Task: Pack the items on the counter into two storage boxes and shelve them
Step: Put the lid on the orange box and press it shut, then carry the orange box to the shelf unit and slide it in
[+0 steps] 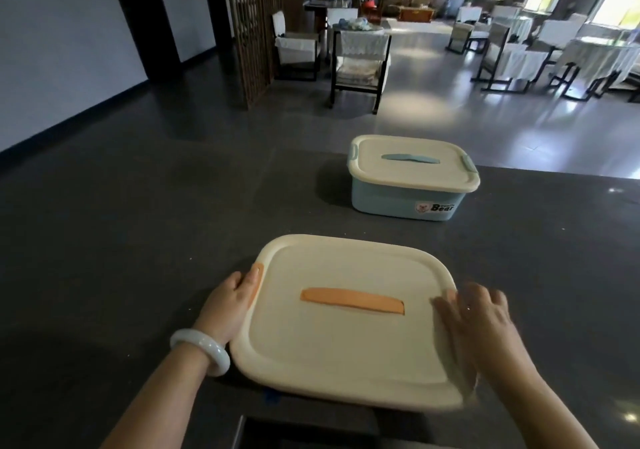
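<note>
One cream-lidded box (346, 344), handle (352, 301) left-to-right

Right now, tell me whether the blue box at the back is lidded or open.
Lidded: a cream lid sits flat over the blue box, side clips raised against it.

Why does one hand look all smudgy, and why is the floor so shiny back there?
Head view: the right hand is smeared by motion blur, while the left hand gripping the lid is sharp. Head view: bright light glares off the far floor, and the blue box casts a soft shadow to its left on the counter.
</note>
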